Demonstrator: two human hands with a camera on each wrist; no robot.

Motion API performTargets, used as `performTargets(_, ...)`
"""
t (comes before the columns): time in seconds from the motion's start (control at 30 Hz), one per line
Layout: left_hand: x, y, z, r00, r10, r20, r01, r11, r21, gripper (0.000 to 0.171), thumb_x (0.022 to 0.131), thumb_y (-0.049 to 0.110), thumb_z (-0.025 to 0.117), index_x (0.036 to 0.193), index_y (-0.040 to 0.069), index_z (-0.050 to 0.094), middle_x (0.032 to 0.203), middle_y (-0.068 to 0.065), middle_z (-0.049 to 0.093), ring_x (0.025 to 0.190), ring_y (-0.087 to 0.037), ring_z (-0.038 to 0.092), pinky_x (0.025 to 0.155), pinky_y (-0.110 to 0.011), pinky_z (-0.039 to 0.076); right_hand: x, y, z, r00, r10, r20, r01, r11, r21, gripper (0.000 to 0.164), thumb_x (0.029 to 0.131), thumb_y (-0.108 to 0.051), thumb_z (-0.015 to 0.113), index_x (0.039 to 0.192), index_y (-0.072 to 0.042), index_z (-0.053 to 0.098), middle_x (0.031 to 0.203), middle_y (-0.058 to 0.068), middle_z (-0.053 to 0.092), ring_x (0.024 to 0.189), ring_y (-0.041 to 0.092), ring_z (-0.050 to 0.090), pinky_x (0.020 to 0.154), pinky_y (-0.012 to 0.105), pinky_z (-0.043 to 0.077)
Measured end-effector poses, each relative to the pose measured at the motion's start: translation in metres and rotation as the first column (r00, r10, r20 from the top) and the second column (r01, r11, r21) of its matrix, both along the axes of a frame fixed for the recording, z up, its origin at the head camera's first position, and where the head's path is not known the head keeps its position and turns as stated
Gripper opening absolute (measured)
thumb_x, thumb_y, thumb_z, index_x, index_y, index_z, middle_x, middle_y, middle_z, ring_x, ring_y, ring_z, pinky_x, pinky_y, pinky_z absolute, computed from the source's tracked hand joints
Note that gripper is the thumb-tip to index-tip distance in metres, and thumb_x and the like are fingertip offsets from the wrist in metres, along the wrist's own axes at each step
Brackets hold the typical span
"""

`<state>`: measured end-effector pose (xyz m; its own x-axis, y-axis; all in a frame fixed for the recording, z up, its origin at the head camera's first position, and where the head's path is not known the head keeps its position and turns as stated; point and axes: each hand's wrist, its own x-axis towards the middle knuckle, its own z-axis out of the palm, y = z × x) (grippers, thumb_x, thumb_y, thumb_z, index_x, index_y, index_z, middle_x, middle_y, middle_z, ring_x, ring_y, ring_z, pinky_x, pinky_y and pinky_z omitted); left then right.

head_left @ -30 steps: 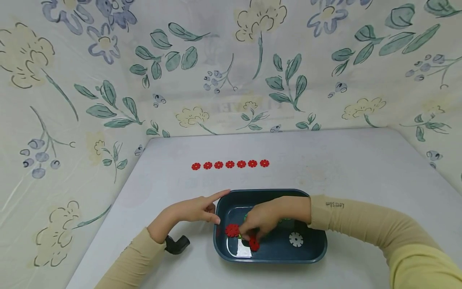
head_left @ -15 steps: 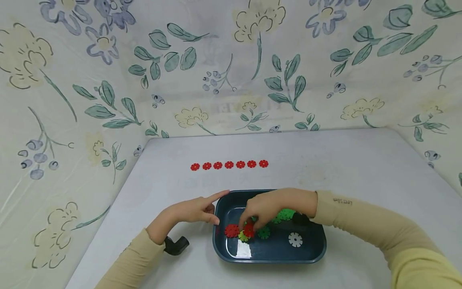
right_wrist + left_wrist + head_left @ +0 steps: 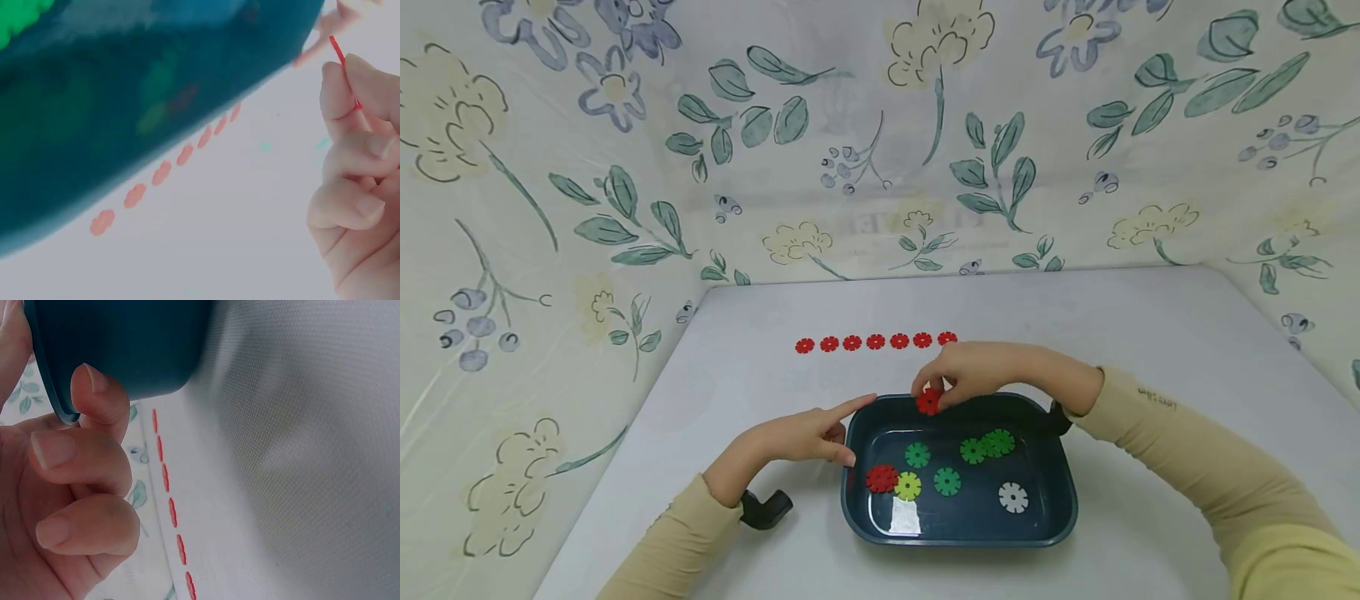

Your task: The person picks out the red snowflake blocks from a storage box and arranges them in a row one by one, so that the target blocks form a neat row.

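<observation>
My right hand (image 3: pixel 977 368) pinches a red notched plastic disc (image 3: pixel 928 402) between thumb and index finger, just over the far rim of a dark blue tray (image 3: pixel 970 540). Edge-on, the same red disc (image 3: pixel 337 50) shows in the right wrist view, the other fingers curled below it. My left hand (image 3: pixel 812 433) holds the tray's left end, thumb and index finger at the rim and the remaining fingers curled against the outside wall. Inside the tray lie red discs (image 3: pixel 882 479), a yellow-green disc (image 3: pixel 907 486), several green discs (image 3: pixel 947 481) and a white disc (image 3: pixel 1013 497).
Beyond the tray, several red discs (image 3: pixel 876 342) form a straight row on the white table (image 3: pixel 1112 333). A black wrist device (image 3: pixel 767 509) sits by the left wrist. Floral fabric (image 3: pixel 880 192) hangs behind and beside the table.
My right hand has picked a red disc out of the tray and carried it up and away to the far rim, uncovering green discs below. The left hand stays put.
</observation>
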<state>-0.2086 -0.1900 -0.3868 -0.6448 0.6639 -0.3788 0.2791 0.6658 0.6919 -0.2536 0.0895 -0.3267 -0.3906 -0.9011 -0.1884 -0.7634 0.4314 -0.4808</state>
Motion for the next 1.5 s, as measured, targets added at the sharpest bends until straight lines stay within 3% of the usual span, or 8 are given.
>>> performTargets(0.17,0.001,0.000,0.001,1.000,0.001,-0.001,-0.001,1.000,0.000,0.081,0.083,0.027,0.066,0.147,0.021,0.017,0.071,-0.001,0.053,0.065,-0.012,0.049,0.058,-0.025,0.038,-0.016,0.016,0.002,0.994,-0.108,0.000,0.107,0.992,-0.060,0.029,0.080,-0.011,0.069,0.109,-0.011,0.064,0.082,-0.003,0.065,0.065,0.008,0.049,0.060,0.021,0.047)
performTargets(0.37,0.001,0.000,0.002,1.000,-0.001,0.000,0.001,1.000,0.010,0.080,0.083,0.025,0.066,0.147,0.021,0.017,0.071,-0.002,0.052,0.065,-0.013,0.048,0.057,-0.026,0.037,-0.038,0.034,-0.009,0.974,-0.226,-0.001,0.225,0.970,-0.087,0.033,0.080,-0.012,0.069,0.112,-0.008,0.063,0.086,-0.001,0.065,0.072,0.012,0.052,0.063,0.023,0.048)
performTargets(0.57,0.002,0.000,0.002,1.000,0.002,-0.001,-0.002,1.000,0.000,0.081,0.083,0.025,0.066,0.147,0.021,0.017,0.071,-0.002,0.053,0.065,-0.012,0.049,0.057,-0.025,0.038,-0.058,0.049,-0.025,0.908,-0.419,0.031,0.420,0.902,-0.104,0.035,0.081,-0.011,0.067,0.115,-0.006,0.061,0.090,0.005,0.065,0.078,0.018,0.054,0.065,0.025,0.049)
performTargets(0.73,0.001,0.000,0.002,1.000,0.014,0.005,-0.014,1.000,-0.010,0.081,0.083,0.026,0.067,0.147,0.022,0.017,0.071,-0.001,0.054,0.065,-0.012,0.049,0.057,-0.025,0.038,-0.072,0.058,-0.037,0.850,-0.519,0.088,0.527,0.843,-0.111,0.037,0.083,-0.009,0.065,0.118,-0.004,0.059,0.088,0.008,0.062,0.075,0.019,0.053,0.063,0.027,0.049)
performTargets(1.2,0.000,0.001,0.001,1.000,0.008,0.004,-0.008,1.000,-0.003,0.082,0.083,0.027,0.067,0.147,0.022,0.017,0.070,0.000,0.053,0.065,-0.012,0.048,0.057,-0.025,0.038,-0.100,0.070,-0.079,0.714,-0.671,0.197,0.692,0.719,-0.059,0.036,0.086,-0.012,0.062,0.121,-0.005,0.056,0.081,0.009,0.055,0.063,0.018,0.047,0.060,0.024,0.043)
performTargets(1.37,0.000,0.001,0.000,1.000,0.011,0.010,-0.011,1.000,0.002,0.081,0.083,0.027,0.067,0.147,0.022,0.017,0.070,0.000,0.053,0.065,-0.013,0.049,0.057,-0.026,0.038,-0.104,0.072,-0.088,0.687,-0.701,0.189,0.717,0.697,-0.022,0.037,0.086,-0.012,0.062,0.121,-0.005,0.055,0.084,0.010,0.055,0.063,0.017,0.049,0.060,0.023,0.044)
performTargets(1.5,0.000,0.000,0.001,1.000,0.013,0.011,-0.013,1.000,0.003,0.082,0.082,0.027,0.067,0.147,0.022,0.017,0.070,0.000,0.053,0.065,-0.013,0.048,0.056,-0.026,0.037,-0.106,0.071,-0.090,0.691,-0.699,0.183,0.711,0.704,0.002,0.036,0.085,-0.011,0.061,0.120,-0.003,0.055,0.086,0.011,0.056,0.067,0.018,0.050,0.061,0.023,0.044)
